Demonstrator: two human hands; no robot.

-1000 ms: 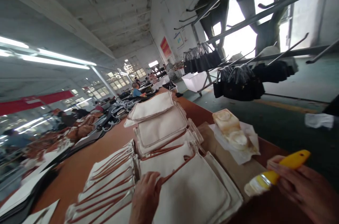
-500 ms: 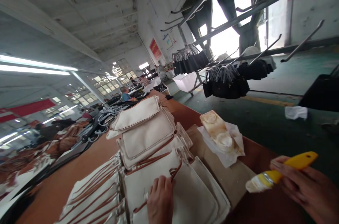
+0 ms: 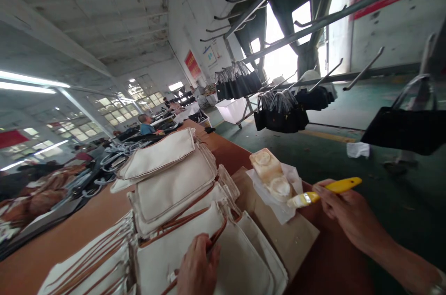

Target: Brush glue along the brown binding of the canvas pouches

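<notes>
At the near end of the tub [image 3: 265, 170], the brush [image 3: 307, 198] is held low, bristles close to the rim; whether they touch it I cannot tell. The right hand [image 3: 343, 209] is closed round the brush's yellow handle; the left hand [image 3: 199, 265] is curled, thumb and fingers drawn together on a brown strip [image 3: 219, 231] above the cream pieces [image 3: 244, 253]. Wet bristles could, I judge, drip or smear on the cream pieces if the brush strayed over them; the tub, sitting on loose paper [image 3: 294, 176], might slide if pushed sideways; the strip might twist or slip if the left grip slackened; the uneven pile could topple if nudged.

Under the paper lies a brown board [image 3: 298, 237], on a red-brown table [image 3: 226, 146] that runs far back; rope-like coils [image 3: 118, 148] and brown bundles [image 3: 49, 190] lie to the left; a person [image 3: 147, 127] in blue is farther along. Beyond, to the right, a rack [image 3: 278, 42] carries black bags [image 3: 282, 117] over a green floor [image 3: 355, 100]; strip lights [image 3: 29, 78] glow at the left.
</notes>
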